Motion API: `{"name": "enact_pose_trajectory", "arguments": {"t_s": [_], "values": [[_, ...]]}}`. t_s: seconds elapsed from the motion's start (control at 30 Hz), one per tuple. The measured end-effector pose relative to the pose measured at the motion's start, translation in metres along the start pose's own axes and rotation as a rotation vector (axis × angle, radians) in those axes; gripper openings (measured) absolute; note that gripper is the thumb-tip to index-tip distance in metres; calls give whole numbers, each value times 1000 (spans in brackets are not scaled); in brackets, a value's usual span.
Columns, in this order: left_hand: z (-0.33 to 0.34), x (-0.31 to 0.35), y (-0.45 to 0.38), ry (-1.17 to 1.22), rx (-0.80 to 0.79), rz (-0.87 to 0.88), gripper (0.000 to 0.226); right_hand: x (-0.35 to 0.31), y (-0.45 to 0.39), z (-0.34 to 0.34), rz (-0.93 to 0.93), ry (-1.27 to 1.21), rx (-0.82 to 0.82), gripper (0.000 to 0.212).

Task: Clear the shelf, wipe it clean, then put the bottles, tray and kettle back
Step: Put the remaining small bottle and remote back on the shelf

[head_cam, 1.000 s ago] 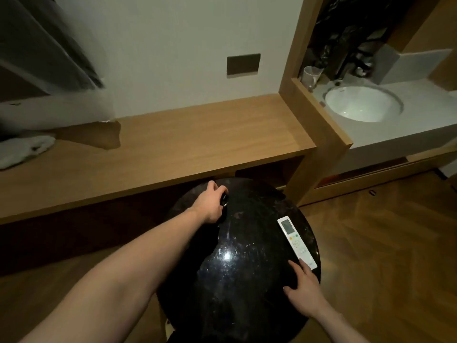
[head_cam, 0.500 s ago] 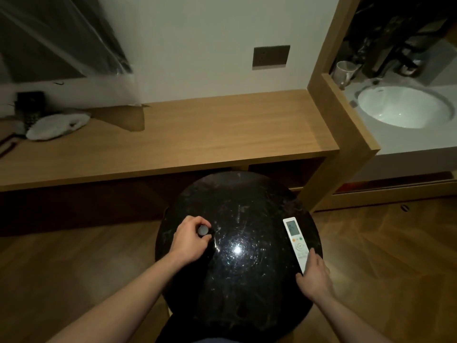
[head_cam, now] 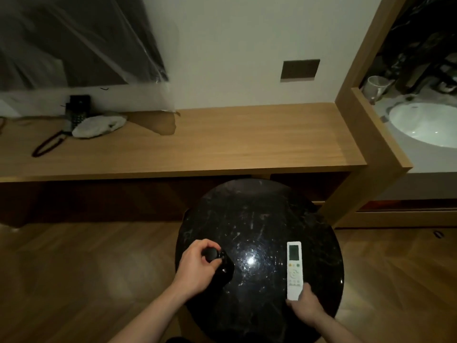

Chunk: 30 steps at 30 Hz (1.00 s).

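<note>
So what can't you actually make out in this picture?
- Head view: the small dark object that the left hand grips; too dark against the black round table to identify.
- The lower end of the white remote, covered by the right hand.
- The things behind the sink; dark, blurred, cut off by the frame edge.
- Bottles, tray and kettle: none visible.

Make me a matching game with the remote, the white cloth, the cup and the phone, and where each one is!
Things:
1. remote
2. white cloth
3. cup
4. phone

Places:
A. beside the sink
B. on the round black table, under the right hand
C. at the far left of the wooden shelf, against the wall
D. lying on the shelf, next to the phone

Pairs: 1-B, 2-D, 3-A, 4-C
</note>
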<state>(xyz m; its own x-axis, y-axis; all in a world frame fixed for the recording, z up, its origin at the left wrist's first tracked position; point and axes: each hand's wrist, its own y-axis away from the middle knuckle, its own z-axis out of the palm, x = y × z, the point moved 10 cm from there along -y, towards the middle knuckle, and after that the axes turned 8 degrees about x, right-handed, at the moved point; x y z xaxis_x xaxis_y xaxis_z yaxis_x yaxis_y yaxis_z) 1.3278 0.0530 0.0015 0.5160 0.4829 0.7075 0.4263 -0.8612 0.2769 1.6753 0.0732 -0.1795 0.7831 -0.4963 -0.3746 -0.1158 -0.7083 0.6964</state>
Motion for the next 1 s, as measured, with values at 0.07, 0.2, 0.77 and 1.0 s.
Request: {"name": "enact_pose_trajectory", "arguments": {"t_s": [0.07, 0.2, 0.77, 1.0], "values": [[-16, -4, 2, 43, 4, -17, 24, -11, 7, 20, -24, -110, -42, 46], [-62, -27, 9, 158, 43, -46, 25, -56, 45, 50, -31, -311, -122, 34], [-357, -207, 118, 249, 487, -134, 30, -354, 269, 225, -398, -296, -461, 21], [-466, -276, 167, 183, 650, -155, 31, -418, 346, 307, -475, -230, -517, 20]]}}
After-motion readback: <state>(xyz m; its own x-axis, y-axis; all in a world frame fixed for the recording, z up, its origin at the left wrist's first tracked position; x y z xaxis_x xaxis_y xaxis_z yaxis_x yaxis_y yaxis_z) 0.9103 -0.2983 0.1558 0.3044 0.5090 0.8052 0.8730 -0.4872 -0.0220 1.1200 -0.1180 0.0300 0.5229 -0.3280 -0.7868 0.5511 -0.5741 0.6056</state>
